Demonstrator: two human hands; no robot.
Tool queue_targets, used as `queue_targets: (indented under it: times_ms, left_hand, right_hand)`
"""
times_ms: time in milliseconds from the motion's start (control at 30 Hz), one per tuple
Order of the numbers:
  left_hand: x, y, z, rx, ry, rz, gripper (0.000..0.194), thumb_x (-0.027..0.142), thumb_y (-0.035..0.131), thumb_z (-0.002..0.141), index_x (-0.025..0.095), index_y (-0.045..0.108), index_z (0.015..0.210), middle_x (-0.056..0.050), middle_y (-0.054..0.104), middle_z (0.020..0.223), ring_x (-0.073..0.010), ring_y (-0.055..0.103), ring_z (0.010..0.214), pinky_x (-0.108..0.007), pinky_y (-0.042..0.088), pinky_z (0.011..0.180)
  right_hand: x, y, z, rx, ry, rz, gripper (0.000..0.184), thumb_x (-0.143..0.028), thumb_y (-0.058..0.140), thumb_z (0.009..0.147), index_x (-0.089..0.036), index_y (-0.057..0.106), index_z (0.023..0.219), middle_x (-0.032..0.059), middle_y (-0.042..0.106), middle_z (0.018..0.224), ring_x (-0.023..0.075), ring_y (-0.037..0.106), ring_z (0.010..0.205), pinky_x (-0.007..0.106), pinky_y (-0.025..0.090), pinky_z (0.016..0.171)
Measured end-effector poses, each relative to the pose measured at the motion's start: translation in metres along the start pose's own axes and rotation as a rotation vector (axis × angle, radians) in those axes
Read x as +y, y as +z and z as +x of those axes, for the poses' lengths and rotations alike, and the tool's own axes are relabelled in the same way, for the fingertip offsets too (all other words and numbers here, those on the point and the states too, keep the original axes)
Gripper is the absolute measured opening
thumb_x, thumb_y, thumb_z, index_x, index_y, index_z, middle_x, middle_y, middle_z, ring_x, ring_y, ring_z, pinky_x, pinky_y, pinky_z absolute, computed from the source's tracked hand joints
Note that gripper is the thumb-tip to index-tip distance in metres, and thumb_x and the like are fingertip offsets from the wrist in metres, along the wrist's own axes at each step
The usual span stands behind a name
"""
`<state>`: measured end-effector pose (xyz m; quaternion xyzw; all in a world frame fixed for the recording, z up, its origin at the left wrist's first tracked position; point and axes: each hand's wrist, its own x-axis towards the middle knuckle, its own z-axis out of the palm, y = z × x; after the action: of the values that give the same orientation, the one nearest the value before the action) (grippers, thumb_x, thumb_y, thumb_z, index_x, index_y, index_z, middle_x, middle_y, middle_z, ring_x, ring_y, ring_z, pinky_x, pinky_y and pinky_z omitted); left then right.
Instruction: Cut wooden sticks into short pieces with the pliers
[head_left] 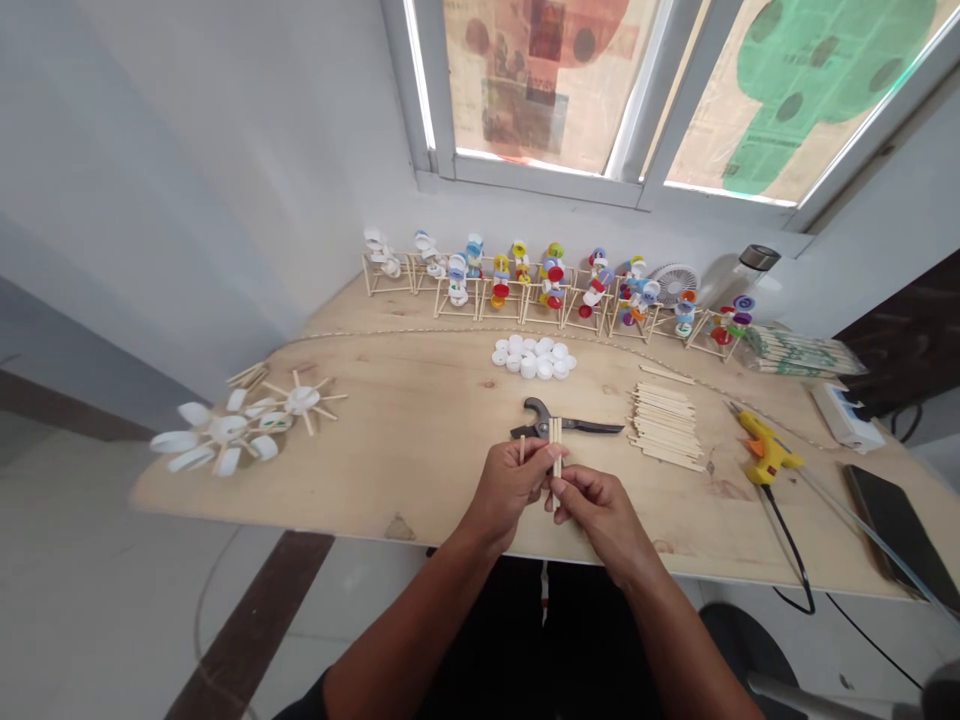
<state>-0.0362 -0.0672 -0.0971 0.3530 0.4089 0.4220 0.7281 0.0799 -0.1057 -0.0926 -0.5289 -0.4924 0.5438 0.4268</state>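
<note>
Just below the black-handled pruning shears (566, 425): two-handed pinch grip.
Left hand (510, 485) closes narrowly on a short stick (522, 450); right hand (600, 515) pinches upright craft sticks (556, 460), keeping them aligned. Loose sticks (664, 425) lie within reach, right of the shears.

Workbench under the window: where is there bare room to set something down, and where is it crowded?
Bare plywood lies between the white cap pinwheel and the left hand, and between the right hand and the glue gun. It is crowded along the back, where stick-and-cap models stand in a row.
</note>
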Motion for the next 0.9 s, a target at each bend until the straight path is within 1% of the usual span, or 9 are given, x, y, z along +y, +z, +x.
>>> queue_targets:
  times_ms: [100, 233, 333, 533, 767, 900]
  left_hand:
    - [0.0002, 0.0, 0.0005, -0.005, -0.007, -0.002, 0.034, 0.039, 0.069, 0.061, 0.01, 0.065, 0.078, 0.008, 0.04, 0.036, -0.0029, 0.032, 0.031, -0.018, 0.021, 0.035]
    - [-0.0007, -0.0003, 0.001, -0.005, -0.014, -0.004, 0.033, 0.038, 0.069, 0.061, 0.01, 0.066, 0.078, 0.008, 0.04, 0.035, -0.0029, 0.032, 0.03, -0.018, 0.018, 0.035]
    - [-0.002, -0.0015, 0.0007, -0.022, -0.017, -0.007, 0.033, 0.038, 0.068, 0.063, 0.01, 0.066, 0.081, 0.008, 0.039, 0.035, -0.0032, 0.032, 0.03, -0.018, 0.019, 0.036]
    - [-0.0043, -0.0036, -0.0001, -0.027, -0.016, -0.013, 0.034, 0.039, 0.066, 0.065, 0.01, 0.066, 0.083, 0.01, 0.035, 0.035, -0.002, 0.027, 0.03, -0.018, 0.018, 0.036]
    - [-0.0052, -0.0023, -0.0002, -0.017, -0.025, -0.032, 0.034, 0.039, 0.067, 0.064, 0.01, 0.066, 0.082, 0.01, 0.033, 0.035, -0.0021, 0.027, 0.03, -0.018, 0.021, 0.035]
    - [-0.0048, -0.0021, -0.0002, -0.029, -0.037, -0.048, 0.034, 0.038, 0.067, 0.064, 0.01, 0.066, 0.083, 0.01, 0.033, 0.035, -0.0023, 0.029, 0.029, -0.017, 0.019, 0.034]
  right_hand:
    - [0.0012, -0.0003, -0.0001, -0.006, -0.003, 0.01, 0.032, -0.047, 0.058, 0.074, -0.016, 0.064, 0.067, -0.0004, 0.057, 0.06, 0.0098, 0.049, 0.051, 0.022, 0.042, 0.052]
    - [0.0019, -0.0002, -0.0004, -0.019, -0.009, 0.033, 0.03, -0.044, 0.058, 0.075, -0.016, 0.064, 0.068, -0.0011, 0.055, 0.059, 0.009, 0.048, 0.051, 0.022, 0.042, 0.052]
    - [0.0018, -0.0006, -0.0007, -0.026, -0.004, 0.033, 0.03, -0.043, 0.057, 0.076, -0.016, 0.063, 0.067, -0.0013, 0.055, 0.059, 0.0089, 0.048, 0.052, 0.021, 0.041, 0.053]
    - [0.0026, -0.0008, -0.0008, -0.028, -0.002, 0.028, 0.029, -0.042, 0.057, 0.076, -0.016, 0.063, 0.067, -0.0015, 0.055, 0.059, 0.0085, 0.047, 0.051, 0.021, 0.041, 0.052]
    - [0.002, -0.0003, -0.002, -0.021, 0.006, 0.013, 0.031, -0.045, 0.058, 0.074, -0.016, 0.065, 0.068, -0.0012, 0.056, 0.059, 0.009, 0.048, 0.051, 0.022, 0.041, 0.053]
    - [0.0009, -0.0002, -0.0027, -0.007, 0.014, -0.033, 0.036, -0.05, 0.057, 0.073, -0.015, 0.065, 0.069, -0.0001, 0.056, 0.059, 0.0101, 0.049, 0.052, 0.023, 0.043, 0.053]
